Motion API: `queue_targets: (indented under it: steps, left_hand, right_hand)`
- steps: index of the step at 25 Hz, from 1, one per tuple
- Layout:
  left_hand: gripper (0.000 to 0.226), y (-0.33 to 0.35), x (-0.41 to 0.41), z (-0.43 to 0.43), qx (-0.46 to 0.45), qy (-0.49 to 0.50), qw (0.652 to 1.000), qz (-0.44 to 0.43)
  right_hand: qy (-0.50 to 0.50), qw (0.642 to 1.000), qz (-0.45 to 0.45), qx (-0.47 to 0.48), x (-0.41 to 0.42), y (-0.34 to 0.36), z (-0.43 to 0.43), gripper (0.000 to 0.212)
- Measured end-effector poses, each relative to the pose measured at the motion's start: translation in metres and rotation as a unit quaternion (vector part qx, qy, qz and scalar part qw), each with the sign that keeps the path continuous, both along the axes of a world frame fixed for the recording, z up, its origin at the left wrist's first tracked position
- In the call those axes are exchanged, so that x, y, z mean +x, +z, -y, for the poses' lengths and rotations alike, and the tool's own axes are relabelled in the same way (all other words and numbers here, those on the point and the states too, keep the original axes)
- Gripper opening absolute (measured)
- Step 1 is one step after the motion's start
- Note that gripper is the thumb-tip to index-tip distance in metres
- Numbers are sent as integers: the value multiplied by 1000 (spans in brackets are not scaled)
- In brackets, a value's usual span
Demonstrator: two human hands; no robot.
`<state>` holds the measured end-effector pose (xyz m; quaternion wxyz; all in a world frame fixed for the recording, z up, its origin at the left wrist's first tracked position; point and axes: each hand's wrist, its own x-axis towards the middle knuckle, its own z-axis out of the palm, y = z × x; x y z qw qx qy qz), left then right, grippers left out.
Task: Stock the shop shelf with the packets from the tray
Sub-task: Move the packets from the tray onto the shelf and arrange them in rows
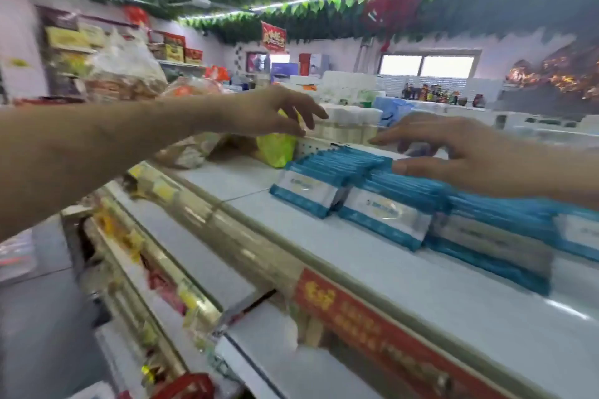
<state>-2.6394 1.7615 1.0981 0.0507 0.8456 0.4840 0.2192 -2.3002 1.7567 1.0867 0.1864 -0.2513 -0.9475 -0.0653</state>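
Head view: blue-and-white packets (324,185) stand in rows on the top shelf (421,285), right of centre. The right hand (453,152) rests straight-fingered on their top edges. The left hand (269,110) hovers with loose fingers, holding nothing, above a yellow bag (275,149) at the far edge. The packets look light, soft and slick, and are probably best pinched across their flat faces.

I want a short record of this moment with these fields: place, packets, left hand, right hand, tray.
place: top shelf of a shop rack
packets: blue and white packets, in rows on the shelf
left hand: fingers loosely spread over a yellow-green bag, holding nothing; contact unclear
right hand: fingers straight, thumb resting on top of the packets
tray: not in view
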Motion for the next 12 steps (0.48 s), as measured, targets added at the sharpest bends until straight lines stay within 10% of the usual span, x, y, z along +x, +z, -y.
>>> queue_targets:
  steps: [12]
  left_hand:
    - [48,-305,-315,277,-179,373,910,26]
  right_hand:
    - [283,928,232,61,-422,-182,99,48]
